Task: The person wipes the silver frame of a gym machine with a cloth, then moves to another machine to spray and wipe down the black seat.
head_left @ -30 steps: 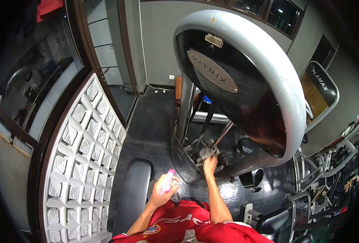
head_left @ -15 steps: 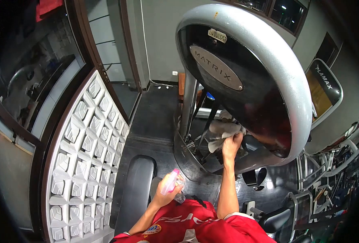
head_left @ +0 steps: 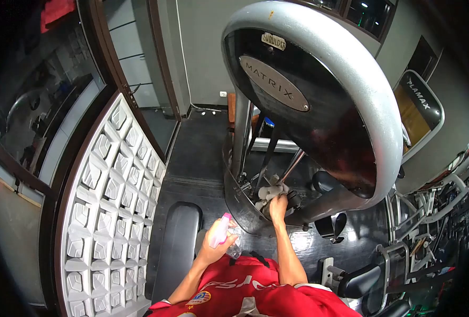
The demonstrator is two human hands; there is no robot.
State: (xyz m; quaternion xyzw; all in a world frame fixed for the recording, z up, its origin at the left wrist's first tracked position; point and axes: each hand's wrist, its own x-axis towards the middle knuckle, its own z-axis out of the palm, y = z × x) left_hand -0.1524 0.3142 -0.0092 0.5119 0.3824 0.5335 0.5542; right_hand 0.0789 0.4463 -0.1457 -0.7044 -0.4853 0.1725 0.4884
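My left hand [head_left: 213,247] is closed around a spray bottle [head_left: 222,230] with a pink and white trigger head and a clear body, held in front of my red shirt. In my right hand [head_left: 278,207] is a bunched greyish-white cloth [head_left: 268,193]. It lies low against the inner parts of the shoulder machine [head_left: 345,140], by a shiny metal rod [head_left: 292,165]. The fingertips are partly hidden by the cloth. Above rises the machine's dark panel, with a grey rim and an oval MATRIX plate [head_left: 274,84].
A black padded bench [head_left: 177,248] stands to my left, beside a white patterned panel [head_left: 110,206]. On the right are another machine marked PLAMAX [head_left: 422,105] and a black seat pad [head_left: 359,281]. A glass door [head_left: 126,53] is at the back left.
My right hand has moved down and to the left with the cloth, from beside the black pad to the lower machine frame. The left hand still grips the spray bottle, nearly unmoved.
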